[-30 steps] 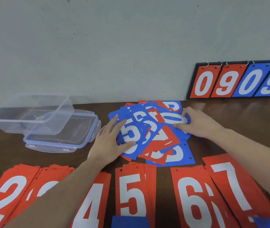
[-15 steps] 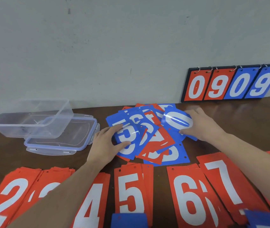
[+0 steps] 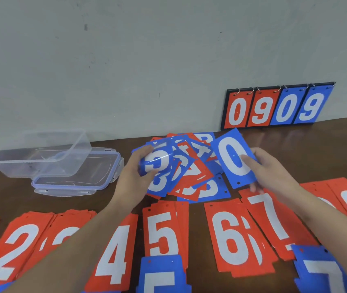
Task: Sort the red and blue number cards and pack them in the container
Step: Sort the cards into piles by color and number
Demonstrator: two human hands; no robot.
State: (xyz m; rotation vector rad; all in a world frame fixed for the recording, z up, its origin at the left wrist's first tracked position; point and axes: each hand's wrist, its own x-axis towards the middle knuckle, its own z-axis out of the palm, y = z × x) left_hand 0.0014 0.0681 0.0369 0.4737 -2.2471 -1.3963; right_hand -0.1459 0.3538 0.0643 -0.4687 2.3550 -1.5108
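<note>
Sorting is the step in hand: both hands are pulling blue cards out of the mixed pile (image 3: 189,172) at the middle of the table (image 3: 9,197). The right hand (image 3: 272,176) pinches a blue 0 (image 3: 235,159), thumb on its face and fingers behind the lower edge, the card lifted and tilted just right of the pile. The left hand (image 3: 134,176) grips a blue 3 (image 3: 157,166), fingers curled over its top edge and thumb under the numeral — whether this card is clear of the pile or resting on it I cannot tell.

Nearer than the fingers lie sorted red stacks in a row: 2 (image 3: 9,250), 4 (image 3: 115,256), 5 (image 3: 164,229), 6 (image 3: 231,237), 7 (image 3: 274,218). Blue stacks, a 5 (image 3: 160,275) and a 7 (image 3: 325,271), sit at the near edge. The container (image 3: 41,155) stands empty, well left of the left fingers, tipped onto its lid (image 3: 77,176).

Next, I judge, each card must go to a blue stack of its own number — no blue 0 stack shows, so a fresh spot is probably needed. Packing looks far off.
</note>
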